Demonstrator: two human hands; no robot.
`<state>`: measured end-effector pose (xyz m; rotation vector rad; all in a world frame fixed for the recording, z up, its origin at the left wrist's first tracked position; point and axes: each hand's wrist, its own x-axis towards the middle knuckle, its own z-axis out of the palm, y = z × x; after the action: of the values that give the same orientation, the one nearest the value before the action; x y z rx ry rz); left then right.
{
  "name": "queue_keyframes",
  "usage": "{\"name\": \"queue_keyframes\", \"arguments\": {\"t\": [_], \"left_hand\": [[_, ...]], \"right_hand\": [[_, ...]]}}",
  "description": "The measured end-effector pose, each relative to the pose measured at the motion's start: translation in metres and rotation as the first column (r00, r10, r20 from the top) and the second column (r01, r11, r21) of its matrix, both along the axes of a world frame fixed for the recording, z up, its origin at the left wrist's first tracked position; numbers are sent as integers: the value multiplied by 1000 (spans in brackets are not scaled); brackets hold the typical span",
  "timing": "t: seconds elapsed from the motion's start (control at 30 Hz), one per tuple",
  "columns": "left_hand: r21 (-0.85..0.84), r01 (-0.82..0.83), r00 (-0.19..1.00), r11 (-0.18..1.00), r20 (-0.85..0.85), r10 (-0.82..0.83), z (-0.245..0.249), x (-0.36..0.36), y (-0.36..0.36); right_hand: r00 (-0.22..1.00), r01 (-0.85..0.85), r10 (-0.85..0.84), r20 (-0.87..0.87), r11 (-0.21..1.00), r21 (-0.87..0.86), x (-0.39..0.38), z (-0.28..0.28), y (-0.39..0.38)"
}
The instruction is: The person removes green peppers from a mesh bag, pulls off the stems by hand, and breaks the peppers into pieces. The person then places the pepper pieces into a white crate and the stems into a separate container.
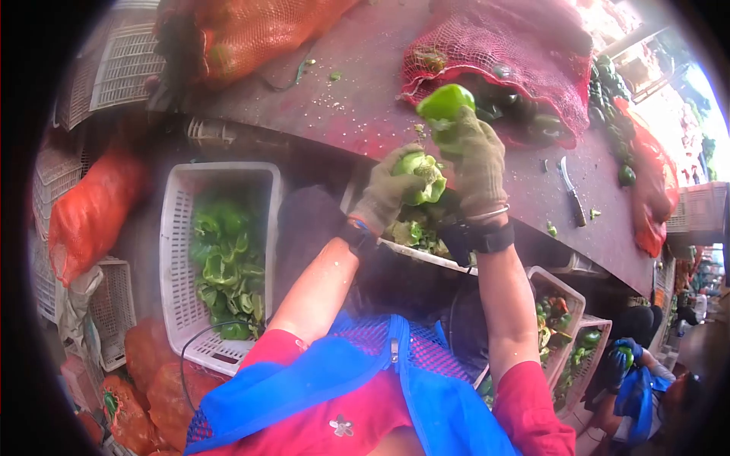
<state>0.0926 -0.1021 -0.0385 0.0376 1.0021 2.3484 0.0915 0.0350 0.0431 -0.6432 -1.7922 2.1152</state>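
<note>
Both my hands wear grey-brown work gloves. My left hand [385, 190] is closed round a pale, opened piece of green pepper [423, 178], its ragged cut side facing right. My right hand [479, 163] grips a brighter green pepper [447, 103], which sticks up past the fingers, near the red mesh sack [494, 38] of dark green peppers. Below the hands, partly hidden by them, a white crate [430, 257] holds pepper scraps. At the left a white crate [175, 266] contains green pepper pieces.
A knife [570, 190] lies on the reddish table [342, 99], right of my hands. An orange sack [258, 34] sits at the table's upper left. More crates [582, 292] with peppers stand at lower right, near another person [646, 387] holding something green.
</note>
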Motion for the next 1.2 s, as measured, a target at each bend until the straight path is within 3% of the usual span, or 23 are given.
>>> {"name": "queue_keyframes", "arguments": {"t": [0.03, 0.07, 0.13, 0.17, 0.23, 0.27, 0.3, 0.4, 0.43, 0.53, 0.7, 0.73, 0.8, 0.83, 0.87, 0.93, 0.97, 1.0, 1.03, 1.1, 1.13, 1.2], "left_hand": [[28, -17, 1000, 999, 2, 17, -1, 2, 0], [16, -33, 999, 999, 31, 33, 5, 3, -2], [-9, -76, 993, 997, 89, 76, 21, 6, -8], [117, -57, 998, 992, 22, 54, 12, 1, -8], [-169, -129, 894, 977, -446, 41, 12, 0, -10], [-86, -58, 957, 995, -290, 31, 16, 1, -11], [6, -17, 993, 1000, -120, 18, 20, 2, -11], [12, 22, 991, 1000, -134, -20, 7, 0, -10], [-91, 70, 993, 993, -89, -78, 15, 2, -11], [-134, 100, 938, 986, -318, -139, 14, 1, -5], [-193, 234, 952, 953, -154, -265, 8, -4, -6], [-205, 254, 951, 945, -127, -283, 4, -3, -4], [24, 224, 973, 974, -67, -222, 1, 1, 1], [121, 205, 979, 971, -20, -204, -1, 4, 2], [216, 180, 982, 960, 23, -190, -1, 4, 4], [109, 149, 988, 983, -66, -143, -2, 1, 12], [71, 156, 987, 985, -41, -154, -1, -1, 17], [27, 167, 986, 986, -15, -166, 2, -2, 20], [-141, 130, 982, 981, -117, -147, 8, -2, 21], [-170, 79, 991, 982, -98, -96, 36, -6, 7], [-231, 39, 991, 972, -117, -68, 57, -11, -8], [-331, -122, 945, 936, -328, 8, 91, -22, -52]], "right_hand": [[970, -194, 173, -173, 974, -116, 8, 22, -23], [874, -463, 440, -204, 883, -75, 16, 37, -29], [879, -423, 475, -29, 808, 409, 24, 43, -34], [928, -299, 371, 22, 712, 635, 25, 33, -30], [919, -340, 342, 196, 438, 832, 26, 2, -5], [912, -364, 300, 279, 280, 888, 27, -5, 4], [849, -528, 334, 409, 510, 679, 33, 4, 4], [771, -636, 376, 513, 433, 639, 43, 4, 8], [784, -621, 362, 504, 472, 626, 47, 10, 8], [780, -606, 377, 499, 653, 454, 46, 13, 12], [826, -558, 370, 425, 638, 530, 54, -32, 18], [822, -554, 397, 409, 724, 410, 56, -35, 19], [818, -523, 442, 368, 837, 159, 58, -35, 25], [850, -406, 420, 318, 907, -112, 56, -37, 28], [927, -296, 327, 182, 938, -181, 55, -46, 27], [994, -107, 86, -74, 932, -347, 50, -55, 19], [999, 9, -7, 43, 998, -58, 46, -58, 16], [986, 166, -168, -21, 934, 317, 41, -61, 13], [990, 137, -141, 3, 967, 214, 36, -64, 16], [997, 72, -73, -27, 997, -20, 31, -60, 24], [996, 35, -47, -75, 987, -156, 32, -56, 24], [982, -100, 20, -188, 898, -428, 36, -53, 23]]}}
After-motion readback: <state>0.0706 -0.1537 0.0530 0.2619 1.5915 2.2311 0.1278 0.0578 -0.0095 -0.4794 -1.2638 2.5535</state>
